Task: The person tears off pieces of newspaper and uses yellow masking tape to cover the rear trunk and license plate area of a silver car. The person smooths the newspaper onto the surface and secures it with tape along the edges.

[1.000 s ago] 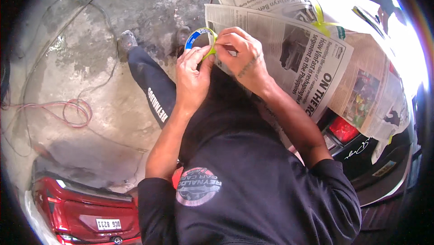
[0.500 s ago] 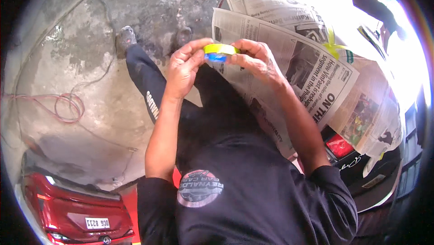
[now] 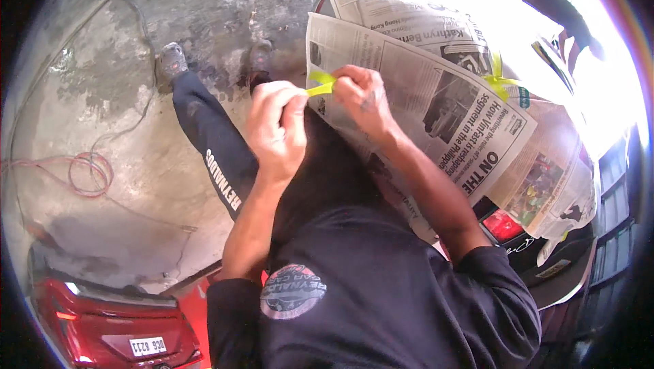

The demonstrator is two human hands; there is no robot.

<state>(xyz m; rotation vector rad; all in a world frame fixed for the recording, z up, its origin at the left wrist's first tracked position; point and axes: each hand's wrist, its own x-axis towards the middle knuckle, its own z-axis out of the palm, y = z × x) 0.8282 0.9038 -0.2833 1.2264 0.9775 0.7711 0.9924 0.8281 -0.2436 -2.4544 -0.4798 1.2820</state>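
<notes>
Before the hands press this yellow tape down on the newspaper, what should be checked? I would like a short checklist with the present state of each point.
1. Tape strip held at both ends: ok. The left hand and right hand pinch the yellow tape between them.
2. Strip free of twists: cannot tell; it looks folded near the right fingers.
3. Newspaper in place on the car: ok; sheets overlap, and another tape piece already holds a seam.
4. Edge of the sheet flat under the strip: cannot tell; the right hand hides it.
5. Tape roll at hand: cannot tell; it is not visible.
6. Red tail lamp covered: not ok; it shows below the paper.
</notes>
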